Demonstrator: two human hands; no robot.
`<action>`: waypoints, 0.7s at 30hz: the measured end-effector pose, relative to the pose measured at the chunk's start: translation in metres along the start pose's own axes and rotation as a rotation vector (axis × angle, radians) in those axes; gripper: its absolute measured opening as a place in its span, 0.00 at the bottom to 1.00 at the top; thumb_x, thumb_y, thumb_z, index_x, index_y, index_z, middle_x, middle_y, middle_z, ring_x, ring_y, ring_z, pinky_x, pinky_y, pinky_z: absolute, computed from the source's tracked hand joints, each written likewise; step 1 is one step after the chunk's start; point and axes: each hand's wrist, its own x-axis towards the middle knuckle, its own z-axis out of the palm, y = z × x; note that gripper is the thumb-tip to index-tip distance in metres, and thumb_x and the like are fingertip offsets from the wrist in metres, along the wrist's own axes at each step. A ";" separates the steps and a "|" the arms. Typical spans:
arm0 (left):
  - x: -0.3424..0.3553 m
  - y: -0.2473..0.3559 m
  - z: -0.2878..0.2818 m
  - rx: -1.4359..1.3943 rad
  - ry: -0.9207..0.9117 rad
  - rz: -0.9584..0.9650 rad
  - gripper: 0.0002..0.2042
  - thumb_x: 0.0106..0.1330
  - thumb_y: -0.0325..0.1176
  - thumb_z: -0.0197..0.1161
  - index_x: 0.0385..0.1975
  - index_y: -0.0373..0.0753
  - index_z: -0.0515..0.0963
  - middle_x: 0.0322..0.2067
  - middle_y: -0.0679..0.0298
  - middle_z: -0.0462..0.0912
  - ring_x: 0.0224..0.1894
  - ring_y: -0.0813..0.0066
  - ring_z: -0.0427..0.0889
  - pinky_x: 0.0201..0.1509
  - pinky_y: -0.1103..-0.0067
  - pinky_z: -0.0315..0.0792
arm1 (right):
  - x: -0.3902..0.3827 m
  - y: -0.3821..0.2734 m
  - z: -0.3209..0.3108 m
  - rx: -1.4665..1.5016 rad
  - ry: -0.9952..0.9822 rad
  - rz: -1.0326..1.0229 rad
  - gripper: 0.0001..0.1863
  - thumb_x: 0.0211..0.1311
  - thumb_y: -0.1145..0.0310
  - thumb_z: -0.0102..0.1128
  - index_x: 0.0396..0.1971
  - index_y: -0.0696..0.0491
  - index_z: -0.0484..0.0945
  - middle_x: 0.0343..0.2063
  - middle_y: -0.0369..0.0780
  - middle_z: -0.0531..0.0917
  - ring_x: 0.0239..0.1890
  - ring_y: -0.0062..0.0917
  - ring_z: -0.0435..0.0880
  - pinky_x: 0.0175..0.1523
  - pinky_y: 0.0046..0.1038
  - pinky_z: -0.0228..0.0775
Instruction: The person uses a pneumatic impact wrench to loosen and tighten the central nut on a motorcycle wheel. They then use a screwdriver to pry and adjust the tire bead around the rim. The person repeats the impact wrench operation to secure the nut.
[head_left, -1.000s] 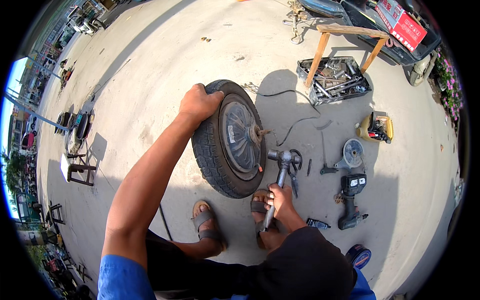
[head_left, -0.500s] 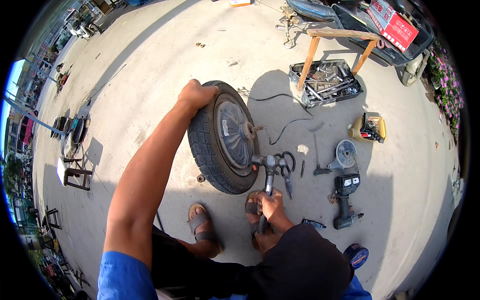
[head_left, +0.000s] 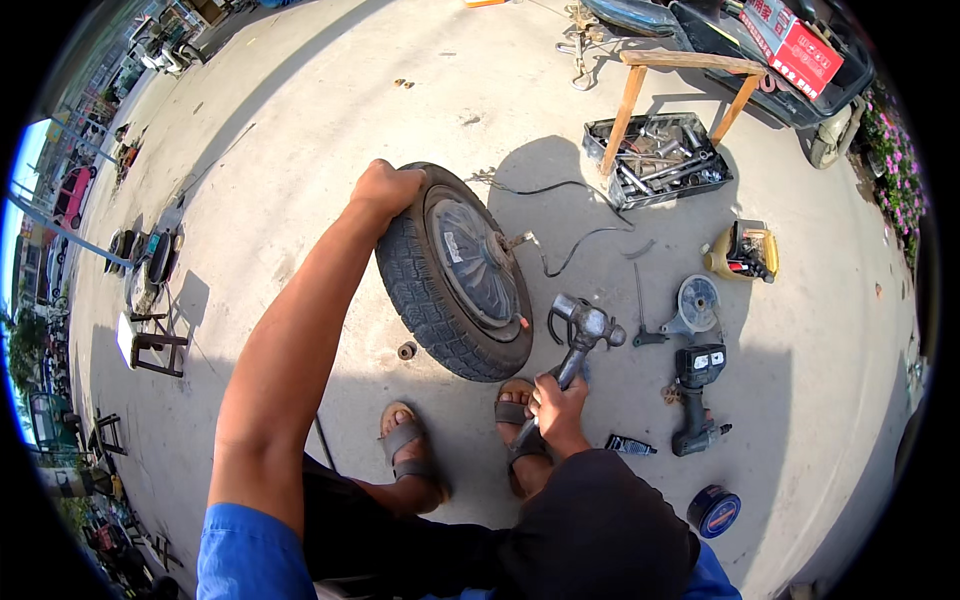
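My left hand (head_left: 390,190) grips the upper rim of a black tire on a hub-motor wheel (head_left: 450,270), which is tilted upright with its axle pointing right and a cable leading off. My right hand (head_left: 556,408) is closed on the handle of a steel hammer (head_left: 590,322), whose head is held right of the wheel's lower part. Behind the hammer, scissors (head_left: 560,318) lie partly hidden on the concrete. A small round socket (head_left: 406,351) lies left of the wheel's bottom. My sandalled feet are below the wheel.
Around me are a toolbox (head_left: 655,175) under a wooden stand (head_left: 690,60), a yellow container (head_left: 740,260), a puller-like part (head_left: 696,305), a power tool (head_left: 692,400), a tube (head_left: 630,445), a round tin (head_left: 713,510), a stool (head_left: 150,345), and a scooter (head_left: 830,140) with a red box.
The hammer in my right hand moved in against the wheel's lower right half a second ago and has since swung away to the right. The small socket left of the wheel has come into sight.
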 end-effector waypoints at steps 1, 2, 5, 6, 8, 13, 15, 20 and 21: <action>-0.001 0.002 0.000 -0.007 -0.007 -0.005 0.28 0.58 0.40 0.69 0.42 0.14 0.78 0.35 0.40 0.85 0.33 0.55 0.88 0.33 0.63 0.82 | 0.002 0.004 -0.002 -0.003 0.008 -0.023 0.08 0.63 0.76 0.54 0.24 0.60 0.76 0.17 0.38 0.80 0.15 0.18 0.74 0.20 0.25 0.64; -0.003 0.002 0.002 0.006 -0.003 0.012 0.28 0.58 0.41 0.69 0.42 0.14 0.78 0.35 0.40 0.85 0.33 0.55 0.88 0.33 0.63 0.82 | 0.006 0.010 -0.006 -0.240 -0.137 -0.187 0.07 0.61 0.77 0.55 0.24 0.61 0.76 0.18 0.39 0.80 0.15 0.18 0.74 0.20 0.26 0.64; -0.004 0.012 0.000 0.035 0.005 0.068 0.28 0.58 0.41 0.69 0.42 0.14 0.77 0.36 0.40 0.85 0.34 0.55 0.88 0.34 0.64 0.82 | 0.007 -0.001 0.000 -0.376 -0.121 -0.127 0.06 0.59 0.78 0.55 0.23 0.61 0.77 0.19 0.39 0.82 0.17 0.18 0.76 0.22 0.26 0.66; -0.006 0.014 0.002 0.042 -0.008 0.062 0.29 0.58 0.42 0.69 0.43 0.14 0.77 0.36 0.40 0.85 0.34 0.55 0.88 0.34 0.64 0.82 | 0.006 -0.001 0.000 -0.308 -0.114 -0.082 0.06 0.59 0.78 0.56 0.23 0.61 0.77 0.19 0.38 0.81 0.17 0.18 0.75 0.21 0.26 0.65; -0.014 0.016 0.003 0.027 0.005 0.037 0.29 0.58 0.43 0.70 0.43 0.15 0.77 0.37 0.40 0.85 0.35 0.56 0.88 0.34 0.64 0.82 | 0.004 0.000 -0.001 -0.172 -0.097 0.007 0.06 0.59 0.77 0.57 0.23 0.60 0.77 0.18 0.38 0.80 0.16 0.18 0.75 0.20 0.27 0.65; -0.009 0.014 0.006 0.064 -0.013 0.081 0.28 0.59 0.43 0.69 0.42 0.16 0.78 0.36 0.41 0.85 0.34 0.57 0.88 0.33 0.64 0.81 | 0.002 -0.014 0.000 -0.097 -0.124 0.088 0.06 0.63 0.74 0.57 0.27 0.59 0.74 0.17 0.36 0.76 0.13 0.18 0.71 0.17 0.26 0.63; -0.009 0.013 0.006 0.064 -0.019 0.084 0.28 0.59 0.43 0.69 0.42 0.16 0.78 0.36 0.41 0.85 0.34 0.56 0.88 0.33 0.64 0.81 | 0.008 -0.026 -0.002 -0.047 -0.101 0.064 0.09 0.67 0.69 0.57 0.28 0.57 0.71 0.16 0.35 0.73 0.12 0.17 0.70 0.16 0.26 0.62; -0.007 0.003 0.001 0.107 -0.013 0.087 0.30 0.59 0.45 0.68 0.45 0.16 0.77 0.36 0.40 0.85 0.36 0.56 0.88 0.36 0.64 0.81 | 0.022 -0.070 0.002 0.137 -0.038 -0.213 0.19 0.75 0.56 0.55 0.27 0.52 0.65 0.14 0.33 0.68 0.11 0.17 0.67 0.15 0.26 0.62; -0.008 0.003 0.002 0.119 0.005 0.105 0.31 0.59 0.46 0.68 0.46 0.16 0.77 0.36 0.40 0.85 0.36 0.56 0.88 0.37 0.64 0.81 | 0.024 -0.073 0.002 0.074 -0.055 -0.192 0.19 0.75 0.56 0.55 0.27 0.52 0.66 0.14 0.33 0.69 0.11 0.17 0.67 0.16 0.26 0.62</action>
